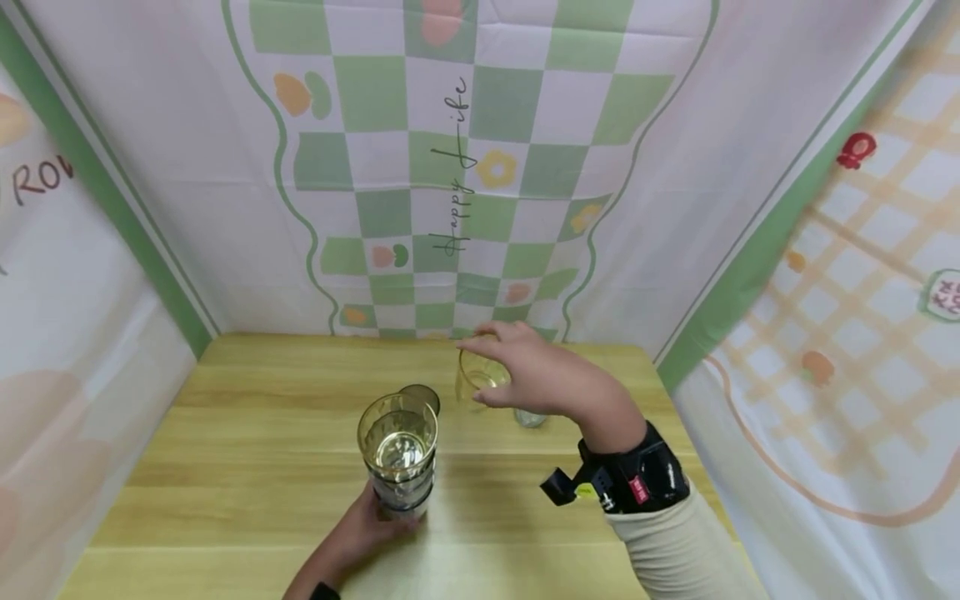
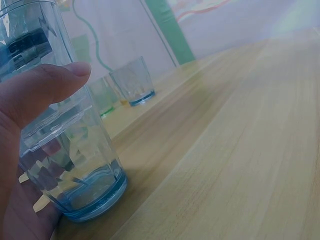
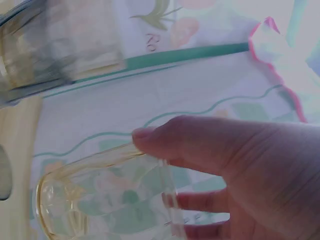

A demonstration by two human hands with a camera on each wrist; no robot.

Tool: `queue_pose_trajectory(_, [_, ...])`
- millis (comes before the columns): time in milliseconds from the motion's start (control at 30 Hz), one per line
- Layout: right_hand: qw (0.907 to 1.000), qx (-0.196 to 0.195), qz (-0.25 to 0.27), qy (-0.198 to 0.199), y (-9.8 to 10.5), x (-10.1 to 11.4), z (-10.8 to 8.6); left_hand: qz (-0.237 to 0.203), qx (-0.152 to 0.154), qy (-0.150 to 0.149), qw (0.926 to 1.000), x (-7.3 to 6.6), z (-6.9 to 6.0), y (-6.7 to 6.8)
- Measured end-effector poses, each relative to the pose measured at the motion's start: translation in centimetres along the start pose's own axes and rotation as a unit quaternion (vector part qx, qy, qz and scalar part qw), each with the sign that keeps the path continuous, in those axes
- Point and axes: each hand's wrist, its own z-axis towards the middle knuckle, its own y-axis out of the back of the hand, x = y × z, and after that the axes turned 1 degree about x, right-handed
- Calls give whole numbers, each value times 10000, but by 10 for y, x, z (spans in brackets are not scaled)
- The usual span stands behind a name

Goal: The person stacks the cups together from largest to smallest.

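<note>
My left hand (image 1: 372, 527) holds a stack of nested drinking glasses (image 1: 399, 454) near the front of the table. The top glass has a yellowish tint, and the lowest one (image 2: 95, 195) looks bluish at its base in the left wrist view. Off to the right, my right hand (image 1: 540, 371) pinches a pale yellow glass (image 3: 100, 195) by its rim, thumb on one side and fingers on the other. That glass is raised off the table, to the right of the stack and apart from it.
Behind the stack stands a dark-tinted glass (image 1: 423, 397), partly hidden. Another clear glass (image 1: 530, 417) sits below my right hand. Printed cloth (image 1: 465, 167) hangs as walls behind the wooden table (image 1: 247, 467) and at both sides.
</note>
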Motion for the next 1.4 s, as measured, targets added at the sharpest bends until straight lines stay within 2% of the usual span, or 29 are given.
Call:
queue_pose_trajectory(233, [9955,-736,-183,575,19,11,-4,133,27,-156,9998,2,-1,1])
queue_pose_trajectory(400, [9885,-1176,-335,892,31,19,-7,257,5,-107,9996,2,-1,1])
queue_pose_trajectory(733, [9603,-2098,-474,1776,46,40,-7,344,97,-132,9993,1,0,3])
queue_pose_trajectory(967, [9553,-2012,-648,2065,46,58,-4,273,111,-234,9993,1,-1,3])
queue_pose_trajectory(1133, [9534,-1835,-637,2309,34,66,0,284,133,-308,9990,0,-2,2])
queue_pose_trajectory(1400, [9521,-1622,-774,2474,15,74,8,285,162,-450,9984,-2,-1,2])
